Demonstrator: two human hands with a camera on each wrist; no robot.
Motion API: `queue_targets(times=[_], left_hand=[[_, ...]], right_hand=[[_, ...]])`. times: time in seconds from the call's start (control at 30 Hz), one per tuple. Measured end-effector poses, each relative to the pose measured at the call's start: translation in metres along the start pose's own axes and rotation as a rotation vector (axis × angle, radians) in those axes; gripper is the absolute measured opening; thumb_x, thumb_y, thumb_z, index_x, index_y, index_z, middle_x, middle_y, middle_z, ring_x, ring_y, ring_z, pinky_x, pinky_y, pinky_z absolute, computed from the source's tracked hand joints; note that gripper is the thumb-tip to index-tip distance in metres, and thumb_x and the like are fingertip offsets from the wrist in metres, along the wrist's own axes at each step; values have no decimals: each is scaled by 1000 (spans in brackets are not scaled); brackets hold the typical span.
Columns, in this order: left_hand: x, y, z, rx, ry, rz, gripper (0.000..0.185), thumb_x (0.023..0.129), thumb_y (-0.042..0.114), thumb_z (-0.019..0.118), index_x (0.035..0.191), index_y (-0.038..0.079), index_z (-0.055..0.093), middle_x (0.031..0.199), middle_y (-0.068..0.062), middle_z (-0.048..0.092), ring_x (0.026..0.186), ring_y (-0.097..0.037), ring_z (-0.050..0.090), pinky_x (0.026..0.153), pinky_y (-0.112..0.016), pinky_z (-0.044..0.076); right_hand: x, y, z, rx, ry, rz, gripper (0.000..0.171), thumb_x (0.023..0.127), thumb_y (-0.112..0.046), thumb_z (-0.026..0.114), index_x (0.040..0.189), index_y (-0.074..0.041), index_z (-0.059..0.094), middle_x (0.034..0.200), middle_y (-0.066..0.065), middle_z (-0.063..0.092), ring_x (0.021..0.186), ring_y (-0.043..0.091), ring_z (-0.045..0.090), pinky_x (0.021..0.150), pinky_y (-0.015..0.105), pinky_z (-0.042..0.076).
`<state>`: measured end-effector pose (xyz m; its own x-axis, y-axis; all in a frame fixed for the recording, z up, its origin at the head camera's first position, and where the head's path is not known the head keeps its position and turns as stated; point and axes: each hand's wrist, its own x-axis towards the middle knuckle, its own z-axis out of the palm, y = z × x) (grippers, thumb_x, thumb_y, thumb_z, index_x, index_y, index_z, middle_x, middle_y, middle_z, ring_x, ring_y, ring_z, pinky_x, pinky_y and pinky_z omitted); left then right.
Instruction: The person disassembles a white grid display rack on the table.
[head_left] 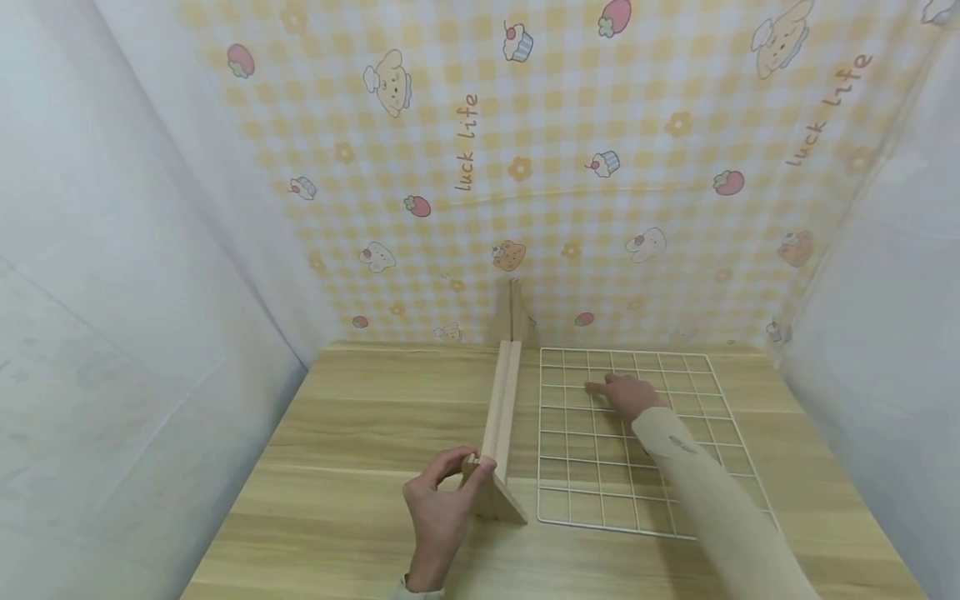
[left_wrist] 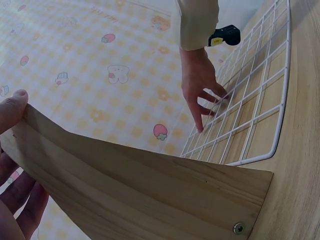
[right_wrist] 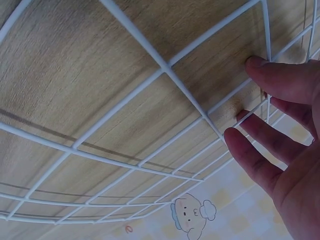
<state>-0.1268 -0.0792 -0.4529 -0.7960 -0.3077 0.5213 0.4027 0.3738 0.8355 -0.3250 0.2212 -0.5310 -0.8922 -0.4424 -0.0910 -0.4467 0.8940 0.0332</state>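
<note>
Two hands work side by side in the head view: the left hand [head_left: 442, 508] grips the near triangular foot of a long wooden stand [head_left: 501, 421], thumb and fingers curled round it, while the right hand [head_left: 626, 393] lies flat with straight fingers on a white wire grid panel [head_left: 600, 492] on the wooden table [head_left: 360, 433]. Here the stand's long axis runs away from the person toward the checked backdrop [head_left: 562, 167], and the grid lies just beside it on its right, their near edges almost parallel; the right hand is the one on the grid, toward its far end, the left hand well apart from it. From the left wrist, the stand's foot [left_wrist: 150, 190] fills the foreground with a screw [left_wrist: 239, 228] at its corner, the left hand's fingers [left_wrist: 20, 195] round its upper edge, and beyond it the right hand [left_wrist: 200, 85] presses extended fingertips on the grid's wires [left_wrist: 250, 115] near its rounded corner. From the right wrist, the straight fingers [right_wrist: 260, 155] rest on the wires [right_wrist: 165, 70], pinching nothing, with tabletop showing through the squares.
</note>
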Motion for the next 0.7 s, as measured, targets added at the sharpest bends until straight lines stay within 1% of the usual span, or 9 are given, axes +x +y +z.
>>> queue_targets(times=[0.13, 0.27, 0.33, 0.43, 0.5, 0.53, 0.6, 0.63, 0.7], left_hand=[[-3, -13, 4, 5, 7, -18, 21, 65, 8, 82, 83, 9, 70, 80, -4, 74, 69, -8, 67, 73, -26, 55], [-5, -26, 8, 22, 15, -17, 23, 64, 9, 82, 84, 13, 70, 80, -1, 74, 69, -5, 66, 73, -25, 55], [-6, -30, 9, 25, 20, -16, 24, 63, 9, 83, 84, 12, 70, 78, -1, 74, 69, -5, 66, 73, -24, 55], [-5, -31, 10, 23, 20, -7, 24, 63, 7, 82, 84, 8, 70, 76, -4, 74, 68, -7, 67, 72, -25, 55], [-4, -31, 10, 16, 12, -5, 24, 64, 7, 82, 84, 8, 70, 76, -4, 74, 68, -8, 67, 72, -26, 55], [-4, -31, 9, 18, 3, -4, 23, 65, 9, 82, 84, 9, 70, 78, -4, 74, 69, -8, 67, 72, -26, 55], [-3, -31, 6, 14, -43, -22, 22, 67, 13, 81, 87, 12, 70, 81, -1, 74, 71, -6, 67, 74, -26, 55], [-3, -32, 4, 7, -72, -31, 20, 70, 15, 79, 88, 14, 70, 83, 0, 74, 73, -5, 66, 76, -27, 54], [1, -36, -4, -13, -137, -44, 11, 79, 16, 72, 90, 16, 70, 86, 2, 74, 75, -5, 66, 79, -26, 53]], right_hand=[[-1, 0, 1, -7, -8, 5, 96, 57, 17, 73, 137, -28, 42, 133, 21, 49, 109, 45, 55, 72, 51, 55], [-4, -3, -1, 4, -12, 18, 100, 54, 17, 75, 136, -29, 43, 129, 18, 51, 106, 42, 56, 60, 43, 56], [-6, -4, -1, 2, -10, 23, 102, 51, 16, 76, 136, -28, 43, 128, 16, 51, 105, 40, 56, 55, 38, 55], [-6, -5, -1, -6, 4, 30, 101, 50, 15, 77, 136, -28, 44, 128, 16, 51, 105, 39, 56, 56, 36, 55], [-6, -4, 1, -7, 16, 32, 101, 51, 15, 77, 136, -28, 44, 126, 16, 52, 102, 38, 56, 57, 37, 55], [-5, -4, 3, -9, 26, 26, 98, 52, 15, 76, 135, -27, 44, 125, 16, 53, 101, 38, 57, 58, 38, 55], [-5, -2, 5, -6, 38, 14, 93, 57, 15, 74, 135, -26, 44, 121, 16, 56, 98, 36, 59, 56, 37, 55], [-4, -1, 6, 3, 43, 11, 89, 61, 15, 72, 136, -25, 44, 120, 16, 57, 96, 35, 59, 56, 36, 55], [-4, 0, 6, 36, 47, 10, 78, 71, 13, 66, 137, -22, 42, 117, 17, 58, 92, 32, 61, 55, 34, 55]])
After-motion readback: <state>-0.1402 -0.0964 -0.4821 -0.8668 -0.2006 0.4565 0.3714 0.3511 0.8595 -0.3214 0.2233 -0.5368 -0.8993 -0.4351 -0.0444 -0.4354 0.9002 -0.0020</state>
